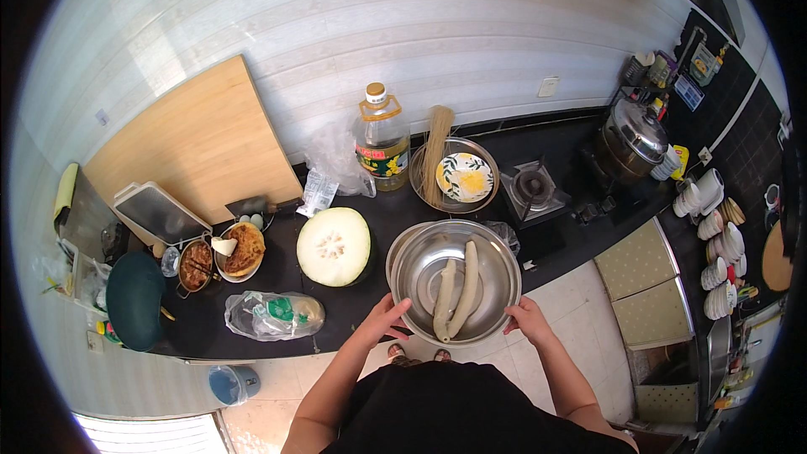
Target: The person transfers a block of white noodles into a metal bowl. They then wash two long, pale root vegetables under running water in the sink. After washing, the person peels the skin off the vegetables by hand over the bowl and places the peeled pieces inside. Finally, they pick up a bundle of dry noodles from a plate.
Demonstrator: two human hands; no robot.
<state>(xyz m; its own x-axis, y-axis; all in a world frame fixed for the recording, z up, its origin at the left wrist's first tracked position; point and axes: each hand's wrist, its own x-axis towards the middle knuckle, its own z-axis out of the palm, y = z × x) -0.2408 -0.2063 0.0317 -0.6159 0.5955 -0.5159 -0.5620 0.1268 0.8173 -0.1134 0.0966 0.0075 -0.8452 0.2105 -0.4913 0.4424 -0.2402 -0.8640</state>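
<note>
A wide stainless steel basin (498, 290) is held between my two hands over the counter's front edge. My left hand (389, 318) grips its rim at the lower left, and my right hand (526, 320) grips the rim at the lower right. Two long, pale, peeled root vegetables (465, 287) lie side by side in the basin, their lower ends together. Another metal basin's rim (396, 244) shows behind its left side. Left of the basin stands a cut winter melon (333, 247), its pale face up.
Behind the basin, a metal bowl (419, 192) holds dry noodles and a flowered plate. An oil bottle (383, 151) stands beside it; a gas burner (534, 186) is to the right. A bagged item (275, 316) and food bowls (239, 274) lie left. A bin (233, 384) stands below.
</note>
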